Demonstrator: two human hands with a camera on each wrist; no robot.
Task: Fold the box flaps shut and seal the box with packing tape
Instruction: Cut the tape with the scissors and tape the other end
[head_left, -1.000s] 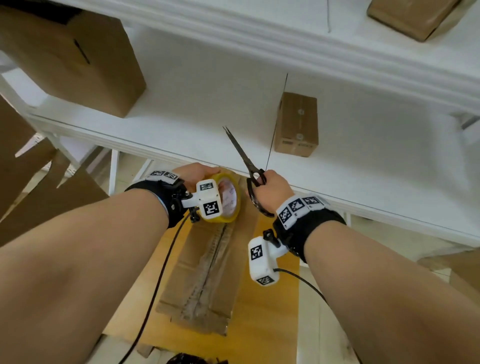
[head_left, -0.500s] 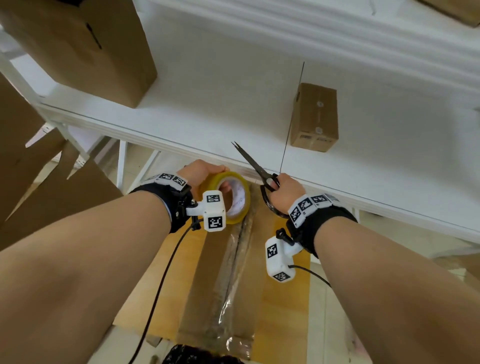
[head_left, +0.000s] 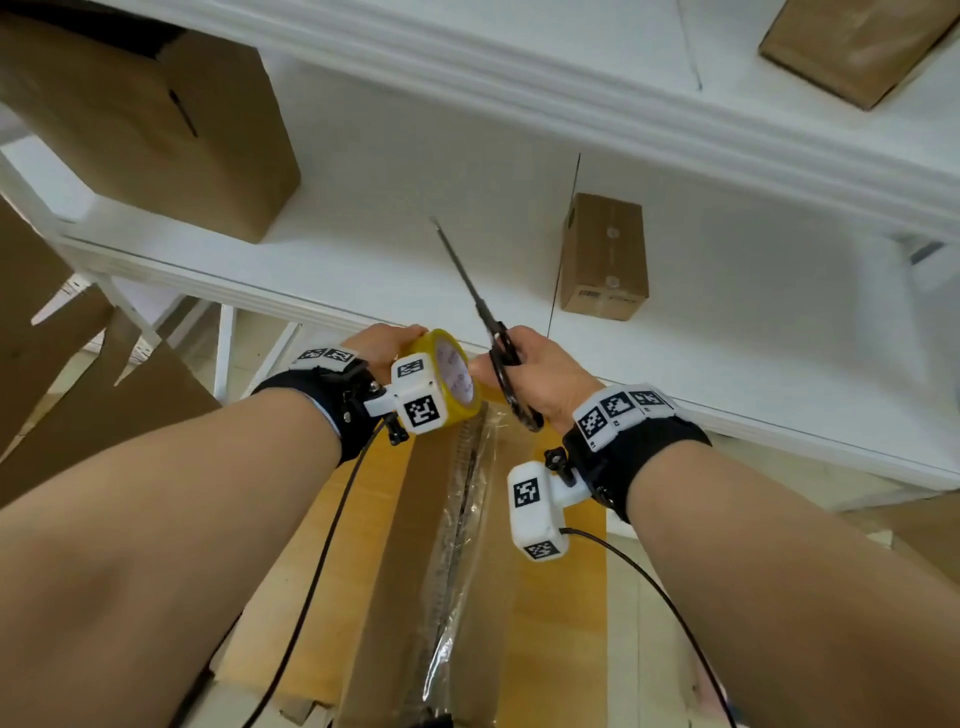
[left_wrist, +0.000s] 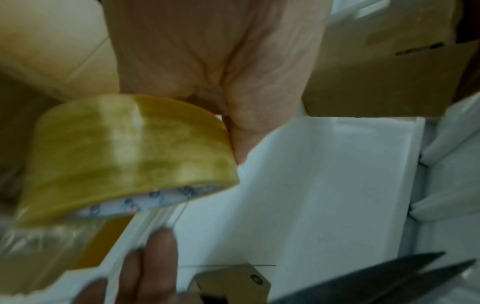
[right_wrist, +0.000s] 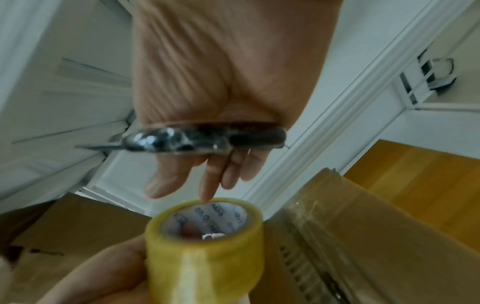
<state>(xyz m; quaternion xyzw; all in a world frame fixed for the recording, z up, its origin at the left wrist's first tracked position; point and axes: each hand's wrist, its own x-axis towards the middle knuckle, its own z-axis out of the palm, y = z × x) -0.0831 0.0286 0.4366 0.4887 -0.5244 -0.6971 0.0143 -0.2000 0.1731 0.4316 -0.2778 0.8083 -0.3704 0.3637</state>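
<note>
The left hand (head_left: 382, 343) grips the yellow tape roll (head_left: 452, 376) just above the far end of the box (head_left: 415, 545), which lies flaps closed on a wooden surface (head_left: 561, 597) with clear tape (head_left: 462, 519) running along its seam. The right hand (head_left: 540, 371) holds black scissors (head_left: 488, 322) by the handles, its fingertips (right_wrist: 207, 189) reaching toward the roll's rim, blades pointing up toward the white shelf (head_left: 363, 234).

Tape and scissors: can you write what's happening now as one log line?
left hand: holds tape roll | right hand: holds scissors, blades up | box: flaps shut, tape strip along seam, uncut
</note>
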